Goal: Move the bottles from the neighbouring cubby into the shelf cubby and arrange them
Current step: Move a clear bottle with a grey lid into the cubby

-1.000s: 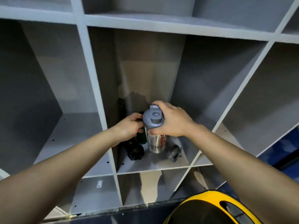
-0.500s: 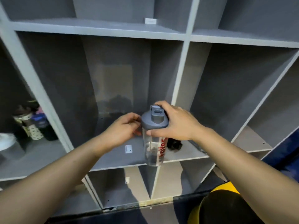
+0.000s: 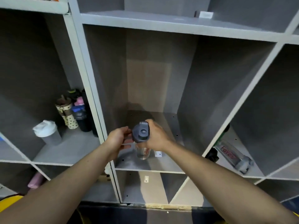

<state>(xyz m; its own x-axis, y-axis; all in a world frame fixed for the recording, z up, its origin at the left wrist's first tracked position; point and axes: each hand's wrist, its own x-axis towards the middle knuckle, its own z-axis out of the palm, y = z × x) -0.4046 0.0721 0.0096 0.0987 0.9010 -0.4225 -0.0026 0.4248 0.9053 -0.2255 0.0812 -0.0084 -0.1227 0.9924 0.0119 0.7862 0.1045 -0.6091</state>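
My right hand (image 3: 156, 136) grips a clear bottle (image 3: 143, 151) with red lettering by its grey lid (image 3: 140, 132), holding it upright over the floor of the middle cubby (image 3: 165, 164). My left hand (image 3: 119, 139) touches the lid's left side with curled fingers. In the right cubby another clear bottle with red lettering (image 3: 233, 157) lies on its side next to a black bottle (image 3: 212, 155) and a green one (image 3: 224, 135). In the left cubby stand several bottles: a white-lidded grey shaker (image 3: 47, 132), a polka-dot bottle (image 3: 66, 114), a dark blue one (image 3: 80, 117).
Grey dividers (image 3: 95, 110) separate the cubbies. A small white label (image 3: 158, 153) sits on the middle cubby floor. Lower cubbies hold a pink object (image 3: 34, 181) at left. A yellow and black thing (image 3: 11, 199) shows at the bottom left edge.
The view swung left from the right cubby. My right hand carried the grey-lidded bottle out of it and into the middle cubby, my left hand staying by the lid.
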